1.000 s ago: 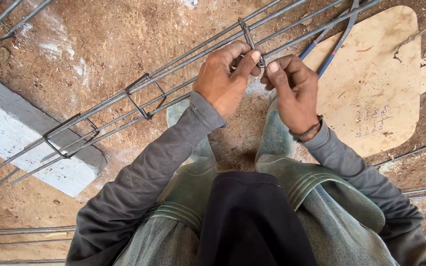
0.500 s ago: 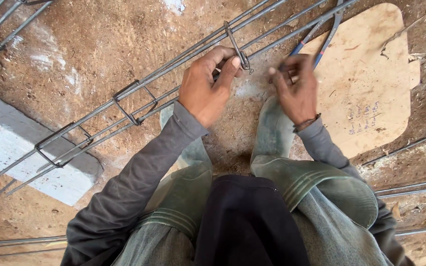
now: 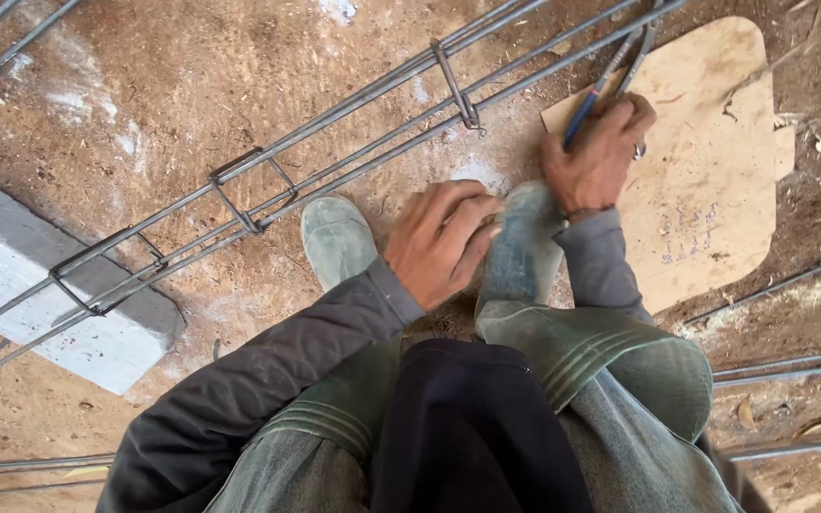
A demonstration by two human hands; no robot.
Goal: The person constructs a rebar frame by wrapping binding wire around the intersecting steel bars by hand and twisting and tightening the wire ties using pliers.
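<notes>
Dark grey sleeves (image 3: 268, 380) — green rubber boots (image 3: 337, 237), wristband (image 3: 577, 215) on right.

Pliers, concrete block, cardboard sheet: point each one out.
pliers (image 3: 593, 97), head view, on the blue handle above the right hand.
concrete block (image 3: 11, 285), head view, on its grey top face.
cardboard sheet (image 3: 715, 161), head view, on its bare middle.

The single head-worn camera looked steeply down from close above the person's knees and boots, facing the brown dirt ground (image 3: 192, 104) ahead.
</notes>
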